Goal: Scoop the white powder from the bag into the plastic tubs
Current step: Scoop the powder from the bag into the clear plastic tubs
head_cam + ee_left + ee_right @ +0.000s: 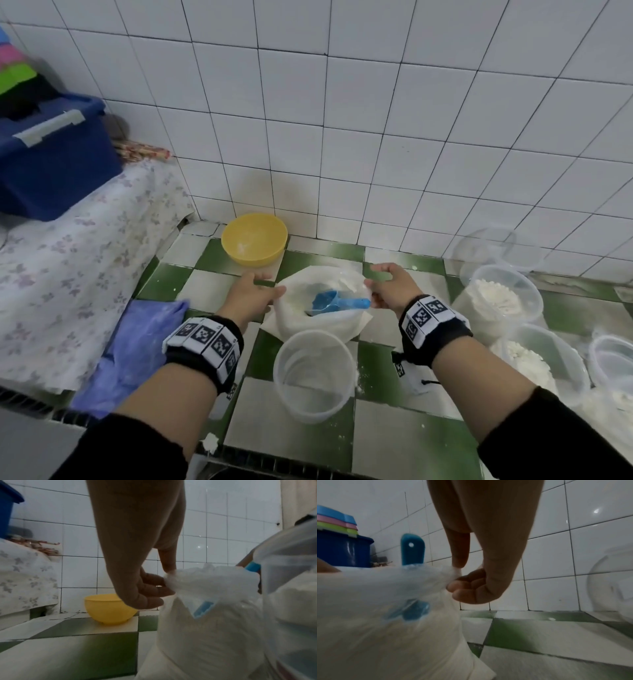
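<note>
A clear plastic bag (291, 318) of white powder stands on the green-and-white tiled counter, its mouth held wide. My left hand (255, 294) pinches the bag's left rim (169, 580). My right hand (390, 286) pinches the right rim (452, 572). A blue scoop (337, 303) lies inside the bag on the powder, its handle (412, 549) sticking up past the rim. An empty clear tub (315, 375) stands just in front of the bag. Two tubs filled with powder (496, 296) (529, 361) sit to the right.
A yellow bowl (254, 238) stands behind the bag against the tiled wall. Empty clear tubs (493, 246) (613, 359) sit at the right. A blue cloth (133, 346) lies at the left, beside a flowered cover and a dark blue bin (51, 161). Powder is spilled on the counter.
</note>
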Demonstrator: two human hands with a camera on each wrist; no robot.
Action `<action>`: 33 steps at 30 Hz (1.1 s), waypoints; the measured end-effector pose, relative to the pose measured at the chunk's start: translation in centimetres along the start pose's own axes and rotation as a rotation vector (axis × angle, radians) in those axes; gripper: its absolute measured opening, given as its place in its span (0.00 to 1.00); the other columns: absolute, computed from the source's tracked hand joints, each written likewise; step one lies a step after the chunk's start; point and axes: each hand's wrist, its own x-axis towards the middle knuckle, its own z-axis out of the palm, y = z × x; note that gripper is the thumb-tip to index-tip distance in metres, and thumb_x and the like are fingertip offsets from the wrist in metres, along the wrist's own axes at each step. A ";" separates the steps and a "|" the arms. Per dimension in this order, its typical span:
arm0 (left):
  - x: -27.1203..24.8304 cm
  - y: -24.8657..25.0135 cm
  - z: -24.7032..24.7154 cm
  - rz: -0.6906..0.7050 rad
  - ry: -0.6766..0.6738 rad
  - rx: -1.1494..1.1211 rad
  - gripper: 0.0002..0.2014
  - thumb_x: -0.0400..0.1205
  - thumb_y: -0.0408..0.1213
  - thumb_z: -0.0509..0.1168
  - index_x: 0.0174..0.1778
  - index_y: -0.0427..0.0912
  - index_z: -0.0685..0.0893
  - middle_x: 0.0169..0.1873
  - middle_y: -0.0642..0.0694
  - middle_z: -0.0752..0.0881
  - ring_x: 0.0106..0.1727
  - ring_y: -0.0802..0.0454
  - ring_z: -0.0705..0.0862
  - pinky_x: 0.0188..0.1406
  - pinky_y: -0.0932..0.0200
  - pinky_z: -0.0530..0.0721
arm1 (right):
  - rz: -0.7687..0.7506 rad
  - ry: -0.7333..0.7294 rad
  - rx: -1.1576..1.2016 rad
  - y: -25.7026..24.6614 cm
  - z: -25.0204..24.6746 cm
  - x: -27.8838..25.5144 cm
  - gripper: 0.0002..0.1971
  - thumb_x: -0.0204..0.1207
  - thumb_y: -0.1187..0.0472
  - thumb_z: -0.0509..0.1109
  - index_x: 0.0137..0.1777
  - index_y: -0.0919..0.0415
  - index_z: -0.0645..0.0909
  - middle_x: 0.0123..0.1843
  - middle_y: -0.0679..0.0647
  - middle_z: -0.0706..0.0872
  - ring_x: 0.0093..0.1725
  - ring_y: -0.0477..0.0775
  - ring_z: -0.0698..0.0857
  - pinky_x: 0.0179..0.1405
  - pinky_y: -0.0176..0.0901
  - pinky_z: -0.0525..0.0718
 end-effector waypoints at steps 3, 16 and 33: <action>0.3 0.5 -0.7 0.036 0.023 -0.116 0.21 0.77 0.33 0.75 0.65 0.42 0.78 0.57 0.39 0.86 0.56 0.43 0.87 0.57 0.47 0.87 | -0.072 0.003 0.025 -0.4 -0.2 0.1 0.13 0.77 0.70 0.69 0.59 0.61 0.73 0.39 0.63 0.81 0.26 0.53 0.76 0.34 0.48 0.83; 0.4 0.6 -0.6 -0.041 -0.128 -0.242 0.16 0.82 0.42 0.70 0.64 0.44 0.78 0.55 0.40 0.88 0.52 0.44 0.89 0.46 0.53 0.87 | -0.226 -0.188 -0.205 -0.8 -0.3 0.3 0.13 0.80 0.58 0.67 0.61 0.43 0.78 0.49 0.64 0.87 0.42 0.59 0.85 0.50 0.56 0.88; 2.9 -0.9 -0.4 -0.201 -0.144 -0.670 0.13 0.89 0.29 0.55 0.69 0.43 0.72 0.48 0.38 0.81 0.43 0.44 0.83 0.27 0.53 0.88 | 0.181 -0.191 0.508 0.0 -0.6 3.1 0.20 0.83 0.73 0.57 0.65 0.50 0.76 0.49 0.59 0.82 0.35 0.57 0.84 0.31 0.51 0.90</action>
